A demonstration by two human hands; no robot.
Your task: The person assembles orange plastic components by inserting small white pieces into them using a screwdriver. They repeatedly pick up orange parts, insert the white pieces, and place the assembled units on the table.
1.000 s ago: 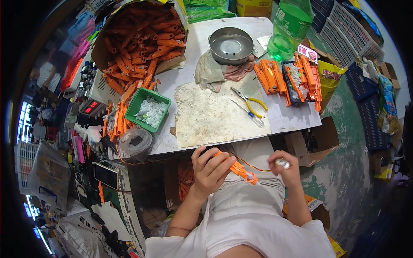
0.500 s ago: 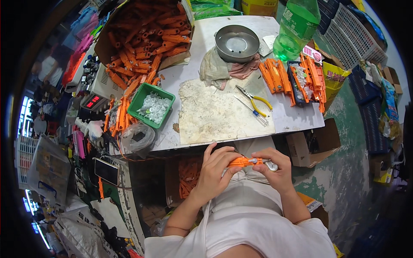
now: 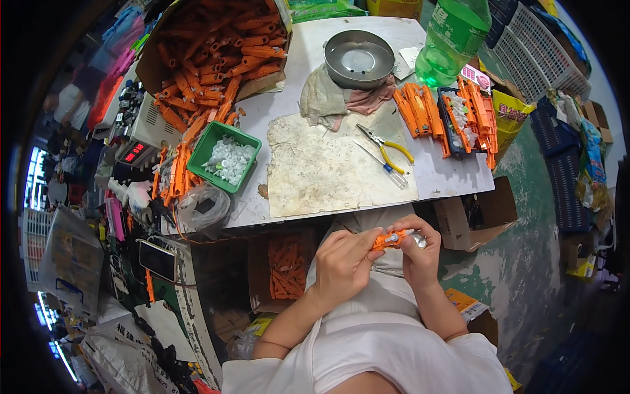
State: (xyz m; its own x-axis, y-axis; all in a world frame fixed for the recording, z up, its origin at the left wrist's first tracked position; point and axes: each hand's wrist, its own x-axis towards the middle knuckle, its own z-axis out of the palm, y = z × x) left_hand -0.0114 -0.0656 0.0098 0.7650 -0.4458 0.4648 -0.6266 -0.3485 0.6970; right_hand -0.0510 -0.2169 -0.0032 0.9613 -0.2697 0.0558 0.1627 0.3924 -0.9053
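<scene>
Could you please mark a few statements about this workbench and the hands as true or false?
1. Both hands hold one orange part below the table's edge. True: left hand and right hand meet on it.
2. The metal bowl is full of orange parts. False: it looks almost empty.
3. The green tray holds white pieces. True.
4. The pliers are in the right hand. False: they lie on the table.
5. The green bottle lies on its side. False: it stands upright.

Our left hand (image 3: pixel 344 262) and right hand (image 3: pixel 415 253) meet in front of our chest. Both sets of fingers are curled, pinching together; forearms bent upward.
</scene>
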